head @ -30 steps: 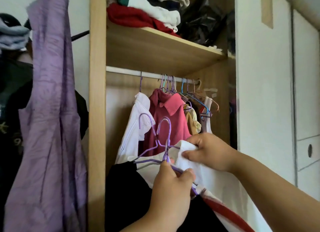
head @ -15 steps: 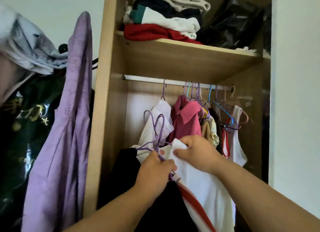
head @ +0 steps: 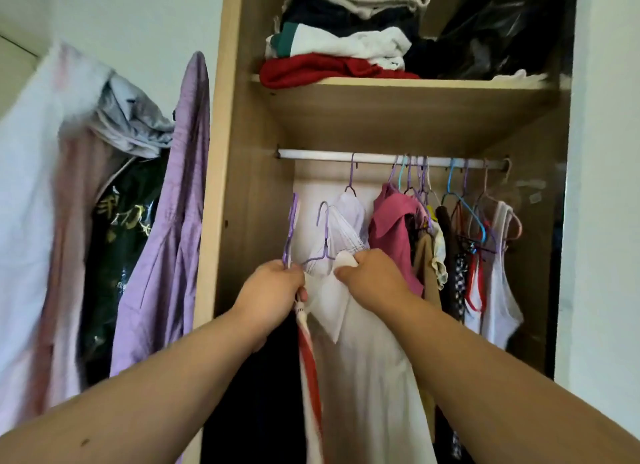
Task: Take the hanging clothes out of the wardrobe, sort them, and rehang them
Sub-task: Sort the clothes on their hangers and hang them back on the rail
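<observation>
Closest, two bare forearms reach up into the open wardrobe (head: 225, 152). The left hand (head: 273, 287) is curled tight round the neck of a purple hanger (head: 292, 228), whose hook stands free below the rail's left end. A black garment (head: 263, 411) and a red-and-white striped piece (head: 308, 359) hang down under that fist. Just beside it, the right hand (head: 374, 280) pinches a fold of a white garment (head: 363, 377) between thumb and fingers, at the shoulder of a second purple hanger (head: 324, 235), also off the rail. Behind them, the white rail (head: 329, 155) carries a white shirt (head: 353, 207) left of centre and a pink shirt (head: 394, 228) at the middle. Crowded hangers and a white vest (head: 498, 290) fill its right end. Above, the shelf (head: 415, 117) holds a folded stack (head: 343, 44) at its left end and a black plastic bag (head: 502, 24) at its right. Outside the wardrobe's left wall hangs a lilac garment (head: 166, 238).
</observation>
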### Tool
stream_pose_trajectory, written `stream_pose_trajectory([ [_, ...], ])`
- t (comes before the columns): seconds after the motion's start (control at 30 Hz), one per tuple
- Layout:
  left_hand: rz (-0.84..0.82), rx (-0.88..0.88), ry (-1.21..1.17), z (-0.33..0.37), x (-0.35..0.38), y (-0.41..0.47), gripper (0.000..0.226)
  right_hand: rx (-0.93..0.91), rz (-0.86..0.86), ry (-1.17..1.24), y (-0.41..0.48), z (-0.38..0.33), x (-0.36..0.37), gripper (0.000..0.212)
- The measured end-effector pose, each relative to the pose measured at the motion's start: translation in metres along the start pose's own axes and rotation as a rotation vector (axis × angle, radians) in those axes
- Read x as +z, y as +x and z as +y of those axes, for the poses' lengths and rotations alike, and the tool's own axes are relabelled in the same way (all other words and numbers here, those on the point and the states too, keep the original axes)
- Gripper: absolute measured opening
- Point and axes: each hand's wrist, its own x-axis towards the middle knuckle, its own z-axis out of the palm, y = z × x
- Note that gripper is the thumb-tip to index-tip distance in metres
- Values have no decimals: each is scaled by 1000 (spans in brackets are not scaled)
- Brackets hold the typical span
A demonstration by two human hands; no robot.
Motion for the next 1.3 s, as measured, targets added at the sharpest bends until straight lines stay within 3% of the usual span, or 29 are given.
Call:
stream_pose_trajectory([
  [0.4,-82,9,154,8,-11,17,32,257,115,-127,3,75,-50,33],
  [0.5,-108,29,216,6,-14,32,26,231,152,-186,2,86,-61,32],
  [0.67,-95,150,320,14,-19,65,51,87,132,-295,10,68,-68,32],
  [0.83,-112,235,431,25,-15,109,48,-15,105,-324,38,34,-66,39],
  [1.07,-89,172,335,28,-10,190,46,-56,183,-365,110,3,-51,27],
  [1.3,-127,170,138,32,-3,253,32,26,289,-242,175,-7,-28,24],
])
